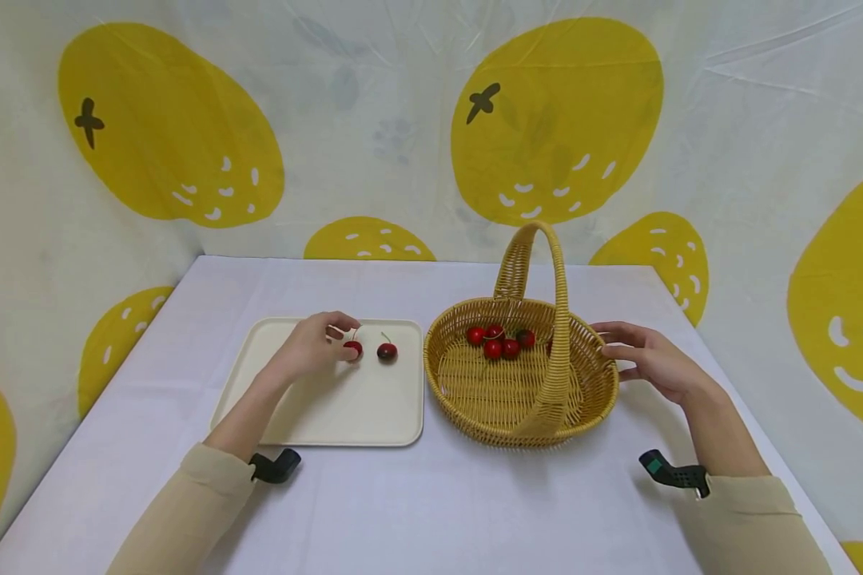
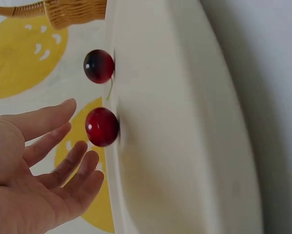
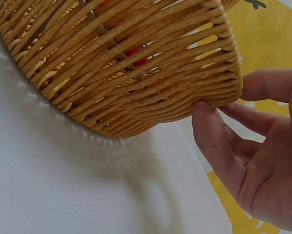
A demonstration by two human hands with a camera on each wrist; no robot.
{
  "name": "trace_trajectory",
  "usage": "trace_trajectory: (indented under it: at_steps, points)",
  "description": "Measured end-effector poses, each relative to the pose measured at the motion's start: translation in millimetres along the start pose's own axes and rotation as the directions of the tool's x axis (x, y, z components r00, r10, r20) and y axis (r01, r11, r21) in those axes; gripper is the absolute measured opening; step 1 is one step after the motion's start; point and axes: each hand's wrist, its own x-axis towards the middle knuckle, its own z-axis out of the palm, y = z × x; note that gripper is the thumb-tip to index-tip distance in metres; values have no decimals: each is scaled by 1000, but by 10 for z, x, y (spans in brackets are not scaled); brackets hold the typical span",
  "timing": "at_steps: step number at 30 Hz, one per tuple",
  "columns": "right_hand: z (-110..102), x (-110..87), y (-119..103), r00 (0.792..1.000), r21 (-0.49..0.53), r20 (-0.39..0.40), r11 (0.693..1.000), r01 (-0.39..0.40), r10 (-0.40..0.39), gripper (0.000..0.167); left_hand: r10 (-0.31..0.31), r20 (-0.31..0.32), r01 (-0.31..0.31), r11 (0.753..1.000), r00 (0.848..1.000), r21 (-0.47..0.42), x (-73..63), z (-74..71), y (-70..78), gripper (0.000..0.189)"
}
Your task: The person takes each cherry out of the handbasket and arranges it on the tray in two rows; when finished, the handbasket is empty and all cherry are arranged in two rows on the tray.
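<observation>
My left hand (image 1: 312,347) is over the cream tray (image 1: 367,415), its fingers spread around a red cherry (image 1: 355,349). In the left wrist view a small gap shows between those fingers and the cherry (image 2: 102,126). A second, darker cherry (image 1: 387,352) with a stem lies just to the right on the tray. My right hand (image 1: 650,355) touches the right rim of the wicker basket (image 1: 449,399), fingers loosely extended. The right wrist view has the fingertips of this hand (image 3: 273,151) against the rim's outer side. Several cherries (image 1: 492,349) lie inside the basket, one partly behind its handle.
A tall arched handle (image 1: 559,319) rises over the basket. The basket stands close to the tray's right edge on a white-covered table (image 1: 431,511). A cloth with yellow fruit prints (image 1: 374,120) hangs behind and at the sides.
</observation>
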Motion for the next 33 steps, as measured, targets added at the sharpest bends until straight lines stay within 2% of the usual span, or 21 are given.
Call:
trace_trajectory:
  at_steps: [3,8,15,19,25,30,33]
  points:
    - [-1,1,4,1000,0,-1,1000,1,-1,53,50,-20,-49,999,999,12,30,24,54,41]
    - [10,5,4,1000,0,-3,1000,1,-1,53,142,-46,-143,989,989,-27,52,79,161,36]
    - [16,7,-1,1000,1,-5,1000,-2,2,53,224,-93,-232,970,970,-77,25,195,421,26]
    - [7,-1,-5,1000,1,-5,1000,0,0,53,296,-103,-305,949,950,-81,37,319,574,22]
    - [5,-1,-15,1000,-2,-8,1000,-3,3,52,410,-96,-417,907,907,-62,54,522,780,19]
    - [14,-13,2,1000,-2,1,1000,6,-6,53,464,-59,-467,882,884,-58,84,688,912,17]
    - [11,-14,2,1000,-1,-1,1000,12,-12,53,481,-25,-482,873,876,-77,105,778,982,16]
